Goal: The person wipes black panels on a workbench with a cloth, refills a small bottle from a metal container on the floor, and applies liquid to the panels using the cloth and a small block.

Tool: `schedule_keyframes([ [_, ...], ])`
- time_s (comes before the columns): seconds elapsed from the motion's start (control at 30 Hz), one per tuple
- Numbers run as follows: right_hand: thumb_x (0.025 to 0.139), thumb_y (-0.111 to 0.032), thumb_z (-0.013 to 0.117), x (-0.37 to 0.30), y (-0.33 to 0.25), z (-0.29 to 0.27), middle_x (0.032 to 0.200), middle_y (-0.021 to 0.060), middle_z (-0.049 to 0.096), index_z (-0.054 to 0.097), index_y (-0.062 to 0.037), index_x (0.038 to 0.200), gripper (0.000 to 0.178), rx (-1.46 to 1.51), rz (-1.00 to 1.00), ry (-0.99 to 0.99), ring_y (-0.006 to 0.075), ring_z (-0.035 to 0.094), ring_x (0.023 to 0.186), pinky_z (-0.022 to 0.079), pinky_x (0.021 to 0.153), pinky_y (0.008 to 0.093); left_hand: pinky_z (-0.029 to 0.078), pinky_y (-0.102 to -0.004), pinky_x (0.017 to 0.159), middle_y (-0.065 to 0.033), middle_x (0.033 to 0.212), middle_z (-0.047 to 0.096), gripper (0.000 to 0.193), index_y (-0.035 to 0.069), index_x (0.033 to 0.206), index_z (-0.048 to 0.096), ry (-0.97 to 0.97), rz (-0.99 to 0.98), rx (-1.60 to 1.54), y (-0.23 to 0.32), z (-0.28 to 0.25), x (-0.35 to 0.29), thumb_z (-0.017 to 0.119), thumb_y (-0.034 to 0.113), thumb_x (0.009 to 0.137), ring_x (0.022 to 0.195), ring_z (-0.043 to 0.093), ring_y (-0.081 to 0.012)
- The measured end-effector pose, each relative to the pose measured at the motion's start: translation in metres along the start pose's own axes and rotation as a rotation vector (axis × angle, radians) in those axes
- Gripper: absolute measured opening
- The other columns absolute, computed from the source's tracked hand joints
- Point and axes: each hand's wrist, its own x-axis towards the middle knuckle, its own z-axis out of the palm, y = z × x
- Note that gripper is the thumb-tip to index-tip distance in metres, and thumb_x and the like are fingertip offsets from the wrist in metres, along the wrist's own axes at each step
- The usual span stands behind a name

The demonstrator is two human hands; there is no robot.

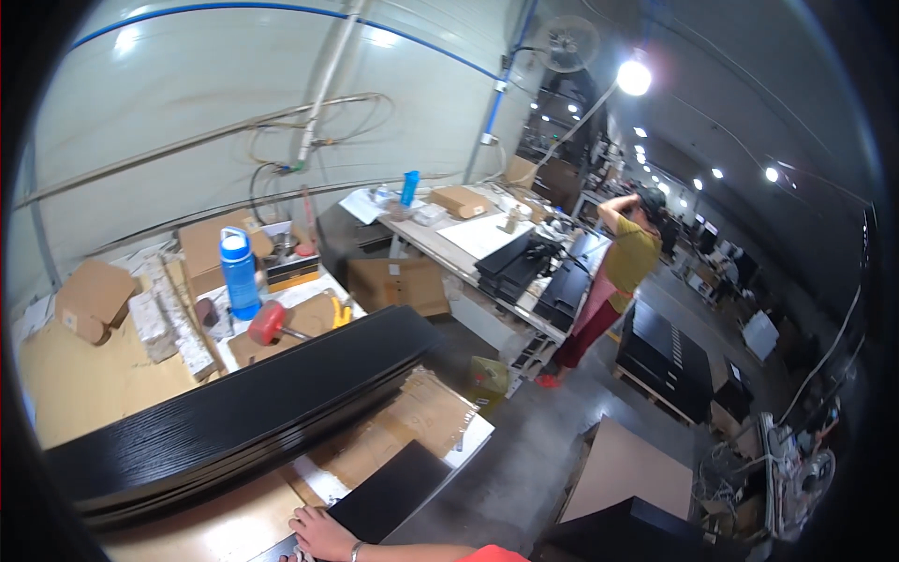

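My right hand point(324, 535), with a bracelet at the wrist, reaches in from the lower edge. Its fingers are bent down at the near end of a narrow black board point(398, 492). Something small and pale shows beneath the fingertips, cut off by the frame, and I cannot make out what it is. My left hand is out of view. Just beyond lies a stack of long black boards point(253, 407) with a visible wood grain, running across the bench point(187, 529). A flattened cardboard sheet point(375, 440) lies under the single board.
Behind the stack are a blue water bottle point(241, 276), a red mallet point(269, 323), yellow-handled tool point(341, 312) and cardboard pieces point(96, 298). A co-worker point(629, 262) stands at another table with black parts. More black panels point(665, 361) lie on a pallet at right.
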Motion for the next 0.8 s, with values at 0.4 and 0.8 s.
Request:
schedule_keyframes([
  [0.4,0.081,-0.021,0.062,-0.002,0.014,0.014,0.111,0.0132,0.052,0.056,-0.0043,0.104,0.029,0.055,0.039,0.017,0.0286,0.048,0.113,0.04,0.098,0.0415,0.026,-0.0632,0.109,-0.0119,0.154,0.034,0.074,0.016,0.151,0.032,0.025,0.097,0.108,-0.005,0.028,0.014,0.062,0.029,0.084,0.14,0.032,-0.0351],
  [0.8,0.08,-0.016,0.062,-0.101,-0.006,0.0,0.122,0.0179,0.053,0.057,-0.0014,0.111,0.034,-0.109,0.241,0.47,0.0325,0.048,0.122,0.038,0.104,0.0467,0.018,-0.0672,0.11,-0.0243,0.15,0.031,0.078,0.001,0.138,0.041,-0.129,0.128,0.038,-0.002,0.001,0.009,0.071,0.02,0.069,0.142,0.024,-0.0445],
])
